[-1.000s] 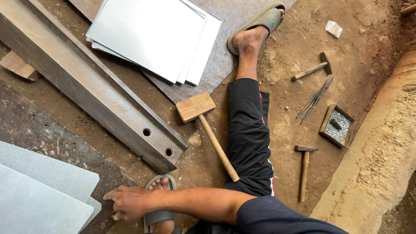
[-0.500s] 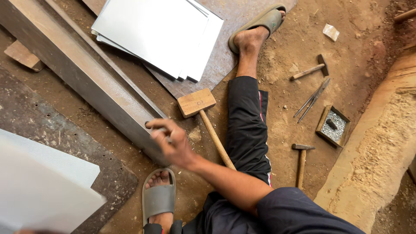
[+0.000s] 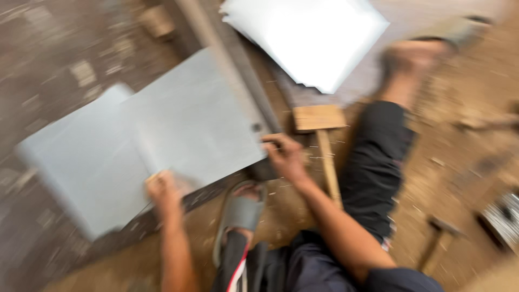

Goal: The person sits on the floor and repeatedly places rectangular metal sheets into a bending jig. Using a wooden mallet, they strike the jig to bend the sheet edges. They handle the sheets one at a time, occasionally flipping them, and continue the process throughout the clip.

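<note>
At the bottom of the blurred frame we see our dark trousers and a grey sandal (image 3: pixel 240 213) on the dirt floor (image 3: pixel 303 216), with both forearms reaching up from there. Our left hand (image 3: pixel 164 190), lower centre-left, is closed on the near edge of a pale grey metal sheet (image 3: pixel 200 127); the thumb lies on top, the fingers are hidden under it. Our right hand (image 3: pixel 285 157), just right of centre, grips the same sheet at its right corner, fingers curled over the edge. The sheet is flat, smooth and matte, a light blue-grey square with straight edges and sharp corners, tilted so that one corner points toward the upper middle of the frame. It overlaps a second sheet (image 3: pixel 81 162) of the same colour that spreads toward the left edge. Whether the held sheet touches the one below we cannot tell through the blur. Just right of the right hand lies a wooden mallet (image 3: pixel 320 127), its block head upward and its handle running down along our outstretched leg. Behind the sheet a long grey steel beam (image 3: pixel 227 59) runs diagonally to the top. Farther up, at the top centre, lies a bright stack of sheets (image 3: pixel 311 38), and our far foot shows at the upper right.
</note>
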